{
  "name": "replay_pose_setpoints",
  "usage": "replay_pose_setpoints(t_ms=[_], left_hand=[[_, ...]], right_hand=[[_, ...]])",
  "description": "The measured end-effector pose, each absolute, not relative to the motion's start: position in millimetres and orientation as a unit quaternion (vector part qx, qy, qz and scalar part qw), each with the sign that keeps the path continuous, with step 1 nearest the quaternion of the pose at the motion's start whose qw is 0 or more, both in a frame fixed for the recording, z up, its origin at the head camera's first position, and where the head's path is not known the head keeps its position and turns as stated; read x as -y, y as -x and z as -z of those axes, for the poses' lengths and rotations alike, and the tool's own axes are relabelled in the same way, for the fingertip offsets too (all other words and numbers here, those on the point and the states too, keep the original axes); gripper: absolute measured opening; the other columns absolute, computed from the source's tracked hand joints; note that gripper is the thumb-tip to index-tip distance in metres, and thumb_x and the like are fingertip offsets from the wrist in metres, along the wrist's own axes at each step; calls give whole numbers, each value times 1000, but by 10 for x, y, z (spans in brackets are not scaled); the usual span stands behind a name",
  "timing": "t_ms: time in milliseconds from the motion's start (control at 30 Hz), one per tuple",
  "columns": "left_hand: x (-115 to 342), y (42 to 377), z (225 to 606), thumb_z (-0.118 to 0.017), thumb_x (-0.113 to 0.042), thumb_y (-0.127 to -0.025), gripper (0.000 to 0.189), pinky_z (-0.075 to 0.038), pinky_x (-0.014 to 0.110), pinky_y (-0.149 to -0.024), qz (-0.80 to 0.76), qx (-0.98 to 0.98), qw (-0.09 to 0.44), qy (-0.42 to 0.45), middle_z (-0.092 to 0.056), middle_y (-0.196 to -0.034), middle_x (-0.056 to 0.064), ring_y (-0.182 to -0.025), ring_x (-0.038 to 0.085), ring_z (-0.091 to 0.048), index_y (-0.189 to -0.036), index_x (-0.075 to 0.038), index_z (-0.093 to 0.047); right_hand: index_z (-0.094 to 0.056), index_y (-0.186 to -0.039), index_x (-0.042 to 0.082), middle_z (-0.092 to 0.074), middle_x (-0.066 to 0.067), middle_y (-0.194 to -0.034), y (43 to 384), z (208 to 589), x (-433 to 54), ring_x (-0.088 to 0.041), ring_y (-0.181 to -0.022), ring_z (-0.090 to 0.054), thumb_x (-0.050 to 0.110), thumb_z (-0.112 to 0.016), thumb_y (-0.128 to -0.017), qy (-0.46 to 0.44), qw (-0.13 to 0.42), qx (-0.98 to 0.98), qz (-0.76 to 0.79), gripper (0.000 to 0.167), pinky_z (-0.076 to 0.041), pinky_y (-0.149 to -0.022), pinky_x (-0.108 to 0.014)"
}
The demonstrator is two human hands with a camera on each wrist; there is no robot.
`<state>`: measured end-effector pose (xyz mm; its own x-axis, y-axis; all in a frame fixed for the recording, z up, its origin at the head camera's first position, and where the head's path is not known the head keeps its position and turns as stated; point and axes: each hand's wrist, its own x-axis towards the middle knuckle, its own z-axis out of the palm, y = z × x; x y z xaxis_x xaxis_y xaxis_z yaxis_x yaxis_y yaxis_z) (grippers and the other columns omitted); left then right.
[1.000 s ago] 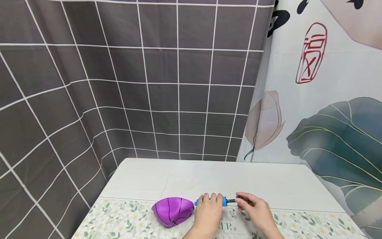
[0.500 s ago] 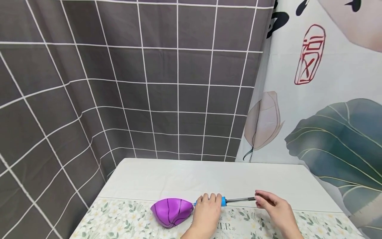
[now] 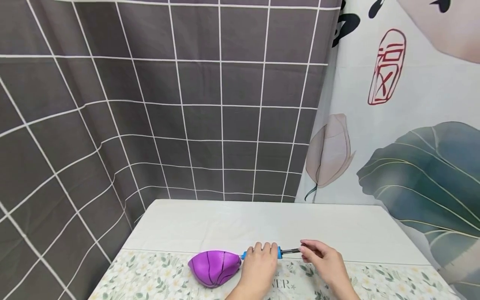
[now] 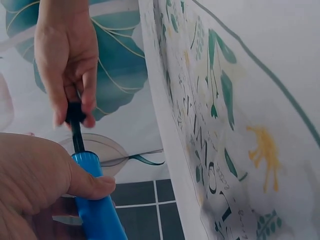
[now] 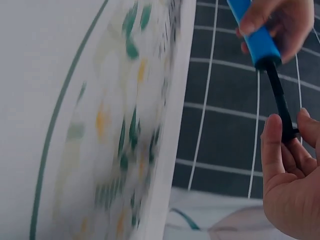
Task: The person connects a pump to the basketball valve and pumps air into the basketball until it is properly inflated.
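Blue tubular pump (image 4: 103,220): our L hand (image 3: 258,267), fingers curled round, prob. steadies it b/c our R hand (image 3: 324,261) pinches its black rod (image 5: 278,92); slack purple black-lined ball (image 3: 213,268) opp. end.

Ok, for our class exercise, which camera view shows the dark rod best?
The right wrist view: the dark rod runs plainly from the blue tube to the right hand. In the left wrist view it looks shorter, its end in that hand; the head view shows it small and thin.
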<state>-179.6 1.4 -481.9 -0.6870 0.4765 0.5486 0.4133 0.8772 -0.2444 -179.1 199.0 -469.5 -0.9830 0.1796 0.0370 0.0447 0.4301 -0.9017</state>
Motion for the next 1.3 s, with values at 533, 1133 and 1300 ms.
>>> replay_pose_setpoints(t_ms=[533,1133,1300], left_hand=[[88,1750,4762,-80,-24,-83,39,-55,29,-71,-7,938,226,263,-66,-97,-1,-84,16,-60,-118,-15,-64],[98,1746,4757,-80,-19,-82,42,-59,34,-75,-6,939,218,268,-68,-101,2,-89,18,-63,-121,-12,-66],[66,1734,4747,-75,-18,-86,34,-57,33,-72,-10,934,234,268,-67,-98,1,-87,17,-61,-119,-12,-66]], right_hand=[[-68,-125,-1,-76,-7,-98,1726,4709,-1839,-19,-81,-73,18,-74,-92,20,21,836,-548,38,-62,-72,-32],[-63,-134,-1,-74,-11,-110,1643,4575,-2445,-20,-91,-73,25,-72,-95,65,7,834,-548,47,-62,-80,-31],[-68,-126,-2,-75,-10,-103,1680,4603,-2222,-20,-84,-74,11,-72,-93,38,32,839,-542,35,-62,-75,-31]])
